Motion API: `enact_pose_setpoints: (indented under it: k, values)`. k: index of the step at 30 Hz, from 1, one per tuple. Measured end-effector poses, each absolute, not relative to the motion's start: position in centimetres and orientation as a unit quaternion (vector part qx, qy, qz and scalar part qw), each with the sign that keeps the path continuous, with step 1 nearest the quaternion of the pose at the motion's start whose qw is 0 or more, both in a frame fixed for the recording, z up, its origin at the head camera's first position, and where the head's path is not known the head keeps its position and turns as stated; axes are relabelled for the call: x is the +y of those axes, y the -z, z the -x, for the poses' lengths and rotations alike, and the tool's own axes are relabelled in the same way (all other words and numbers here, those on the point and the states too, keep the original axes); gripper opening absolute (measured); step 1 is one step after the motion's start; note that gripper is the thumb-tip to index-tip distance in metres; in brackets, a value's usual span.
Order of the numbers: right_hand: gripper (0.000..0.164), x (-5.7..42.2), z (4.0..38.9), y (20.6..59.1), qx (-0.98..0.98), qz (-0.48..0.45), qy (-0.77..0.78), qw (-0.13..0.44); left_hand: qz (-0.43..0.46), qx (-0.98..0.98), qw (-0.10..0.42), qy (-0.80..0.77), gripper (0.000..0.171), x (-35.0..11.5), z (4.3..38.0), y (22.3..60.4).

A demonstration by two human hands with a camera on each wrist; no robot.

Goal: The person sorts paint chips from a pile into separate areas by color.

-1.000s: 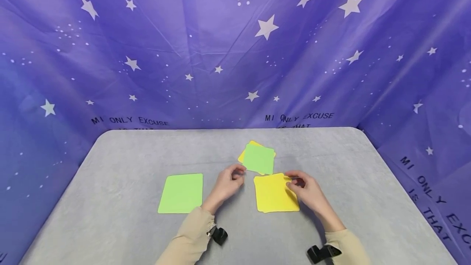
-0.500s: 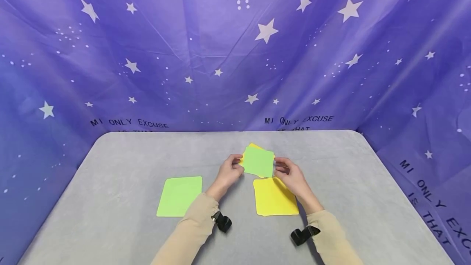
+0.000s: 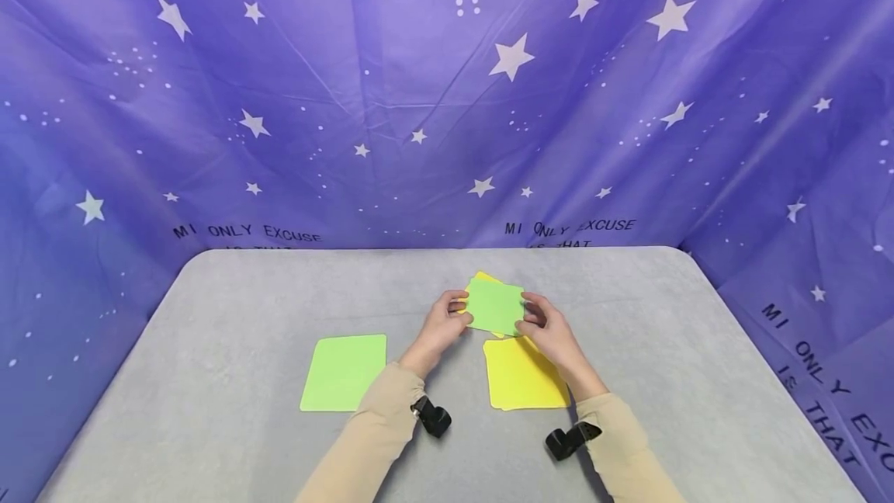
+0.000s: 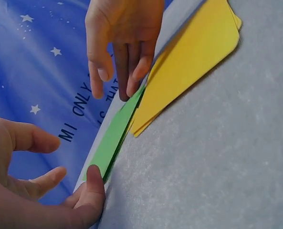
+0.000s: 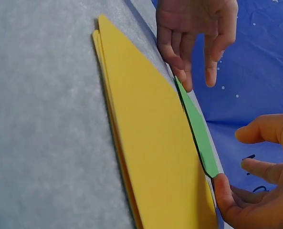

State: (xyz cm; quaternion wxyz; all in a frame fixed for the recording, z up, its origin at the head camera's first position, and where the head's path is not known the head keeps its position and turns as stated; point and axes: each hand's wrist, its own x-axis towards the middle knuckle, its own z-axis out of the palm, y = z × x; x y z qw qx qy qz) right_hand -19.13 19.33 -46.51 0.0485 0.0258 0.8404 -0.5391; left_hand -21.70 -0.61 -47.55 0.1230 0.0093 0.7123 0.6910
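In the head view, a green square sheet (image 3: 494,306) lies turned over a yellow square sheet (image 3: 485,276), whose corners peek out beneath. My left hand (image 3: 444,322) holds the green sheet's left edge, thumb at the near corner, fingers farther back. Opposite it, my right hand (image 3: 555,332) holds the right edge in the same way. In the left wrist view, the thumb (image 4: 95,188) overlaps the corner of the green sheet (image 4: 115,133) while two fingers stand apart from it. The right wrist view has the right thumb (image 5: 222,188) at the other corner.
Just in front lies a small stack of yellow squares (image 3: 524,379), partly under my right forearm. A larger green square (image 3: 344,373) lies to the left. The grey table (image 3: 209,317) ends at a purple star-printed curtain (image 3: 391,99).
My right hand has moved from the front yellow stack, left and away from me, to the green sheet's right edge. My left hand has shifted slightly forward and taken the left edge.
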Motion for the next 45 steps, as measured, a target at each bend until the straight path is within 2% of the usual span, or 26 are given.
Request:
enact_pose_setpoints:
  k: [8,18,22,27,45]
  values:
    - [0.054,19.1,19.2,46.3,0.838,-0.026,0.544,0.034,-0.013,0.696,0.149,-0.702,0.052,-0.6,21.6,47.8]
    - [0.052,18.5,18.7,46.3,0.83,-0.027,0.557,0.02,-0.036,0.682,0.141,-0.717,0.053,-1.4,20.7,48.1]
    - [0.052,18.4,18.5,46.3,0.829,-0.028,0.558,0.015,-0.041,0.678,0.13,-0.722,0.049,-1.8,20.4,48.3]
    - [0.05,18.5,18.0,46.4,0.815,-0.038,0.578,0.02,-0.052,0.679,0.122,-0.722,0.044,-2.2,20.0,48.2]
    - [0.048,18.3,17.4,46.4,0.776,-0.046,0.628,0.031,-0.072,0.653,0.112,-0.746,0.044,-3.3,19.4,48.6]
